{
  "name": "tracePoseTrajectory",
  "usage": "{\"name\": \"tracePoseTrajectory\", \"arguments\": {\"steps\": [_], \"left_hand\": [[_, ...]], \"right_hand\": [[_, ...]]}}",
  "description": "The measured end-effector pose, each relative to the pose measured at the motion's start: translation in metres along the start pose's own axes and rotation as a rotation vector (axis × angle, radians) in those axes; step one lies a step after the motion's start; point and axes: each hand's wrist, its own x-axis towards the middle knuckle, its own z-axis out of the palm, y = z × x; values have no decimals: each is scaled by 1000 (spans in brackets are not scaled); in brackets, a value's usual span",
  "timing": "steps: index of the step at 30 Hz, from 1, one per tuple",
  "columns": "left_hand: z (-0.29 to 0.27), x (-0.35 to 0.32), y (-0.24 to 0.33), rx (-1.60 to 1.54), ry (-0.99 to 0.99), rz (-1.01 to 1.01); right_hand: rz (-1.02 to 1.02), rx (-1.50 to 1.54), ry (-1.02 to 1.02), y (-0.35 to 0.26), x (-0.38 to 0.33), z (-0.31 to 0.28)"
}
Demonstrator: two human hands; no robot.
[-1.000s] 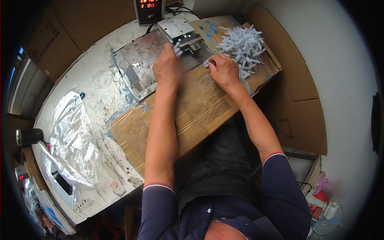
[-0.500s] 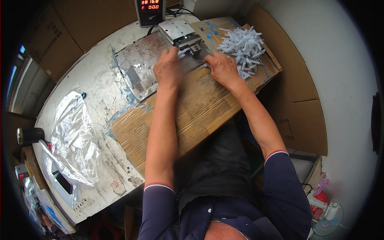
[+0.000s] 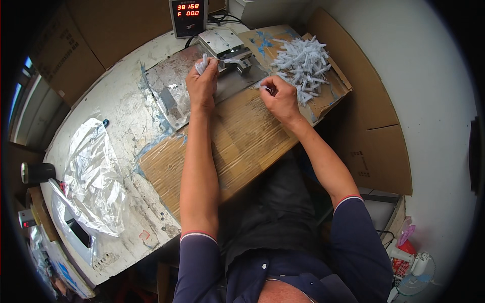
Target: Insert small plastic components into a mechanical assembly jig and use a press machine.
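My left hand is closed on several small translucent white plastic pieces, which stick up beside the thumb. From its fingertips a thin pale strip runs over to the small metal fixture on the steel plate. I cannot tell whether the strip is fastened there. My right hand is pinched on a small whitish piece, mostly hidden by the fingers, above the far edge of the brown cardboard. Right of the fixture lies a heap of similar white plastic pieces.
A display box with red digits stands behind the fixture, cables beside it. On the white table at left lie a crumpled clear plastic bag and a phone. A dark cylinder and cardboard walls border the workplace.
My left hand has drawn slightly left and turned, so the white pieces in it now show. My right hand has moved a little down, nearer to me, away from the steel plate.
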Motion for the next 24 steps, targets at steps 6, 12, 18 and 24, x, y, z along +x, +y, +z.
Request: {"name": "tracePoseTrajectory", "arguments": {"steps": [6,12,18,24], "left_hand": [[-8,-1,14,-254,-167,-35],[-13,4,13,-445,-209,-35],[-13,3,6,-442,-22,-139],[-18,2,15,-365,-51,-125]], "right_hand": [[-165,-366,-69,8,-19,-4],[-114,-457,-63,10,-26,-9],[-107,-442,-110,12,-35,-17],[-29,-453,-174,10,-26,-9]]}}
